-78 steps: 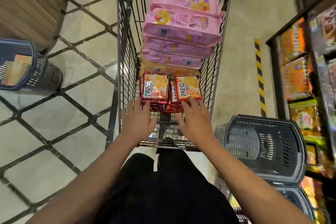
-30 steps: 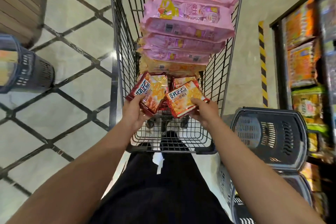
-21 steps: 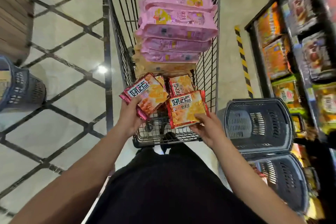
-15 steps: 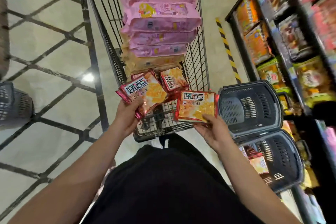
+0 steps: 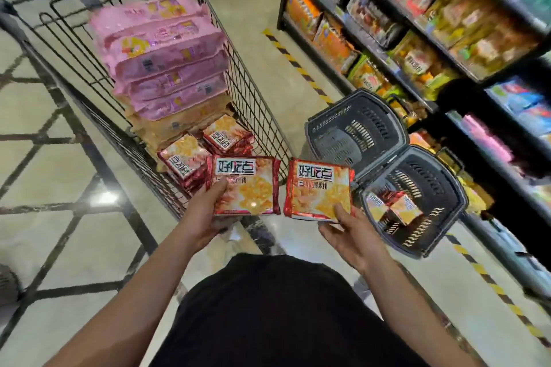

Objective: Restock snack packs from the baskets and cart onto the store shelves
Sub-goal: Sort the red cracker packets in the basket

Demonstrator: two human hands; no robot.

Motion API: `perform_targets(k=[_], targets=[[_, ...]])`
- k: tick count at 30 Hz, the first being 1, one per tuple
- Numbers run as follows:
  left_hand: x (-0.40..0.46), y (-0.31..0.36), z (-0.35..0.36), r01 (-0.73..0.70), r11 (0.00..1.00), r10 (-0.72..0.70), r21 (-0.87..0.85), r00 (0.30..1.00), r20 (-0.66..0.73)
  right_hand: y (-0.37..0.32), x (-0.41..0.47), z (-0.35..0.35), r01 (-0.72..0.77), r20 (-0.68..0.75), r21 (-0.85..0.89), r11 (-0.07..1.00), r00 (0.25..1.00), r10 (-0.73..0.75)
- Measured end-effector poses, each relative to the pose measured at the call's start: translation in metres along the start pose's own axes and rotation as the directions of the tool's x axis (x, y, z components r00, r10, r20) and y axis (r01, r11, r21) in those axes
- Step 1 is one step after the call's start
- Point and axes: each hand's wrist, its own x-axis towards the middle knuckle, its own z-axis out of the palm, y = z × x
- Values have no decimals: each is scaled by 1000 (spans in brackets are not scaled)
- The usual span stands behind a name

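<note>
My left hand (image 5: 205, 214) grips a red-and-orange snack pack (image 5: 247, 185) just above the near end of the wire cart (image 5: 253, 104). My right hand (image 5: 350, 235) holds a matching pack (image 5: 317, 191) from below, out to the right of the cart. More of these packs (image 5: 185, 158) lie in the cart's near end, behind them a stack of pink packs (image 5: 161, 53) on tan ones. The store shelves (image 5: 417, 27) stand at the right, filled with snack packs.
Two dark grey baskets sit on the floor between cart and shelves: the far one (image 5: 354, 125) looks bare, the near one (image 5: 417, 202) holds a few small packs. A yellow-black floor stripe (image 5: 295, 62) runs along the shelf base. Open tiled floor lies left.
Both hands lifted a snack pack each out of the cart and drew them back toward me. My view has swung right, bringing the shelves and baskets further into sight.
</note>
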Motion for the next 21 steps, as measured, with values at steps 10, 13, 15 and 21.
perform_targets(k=[10, 13, 15, 21], targets=[[-6, -69, 131, 37, 988, -58, 151, 989, 134, -18, -57, -163, 157, -158, 82, 984, 977, -143], [-4, -100, 172, 60, 976, -96, 208, 981, 166, -20, -76, -218, 211, -228, 114, 971, 957, -181], [-4, -121, 201, 70, 962, -124, 264, 974, 191, -19, -90, -251, 245, -264, 106, 964, 941, -210], [-7, -171, 281, 113, 920, -203, 376, 957, 209, -4, -114, -328, 283, -387, 208, 936, 903, -187]])
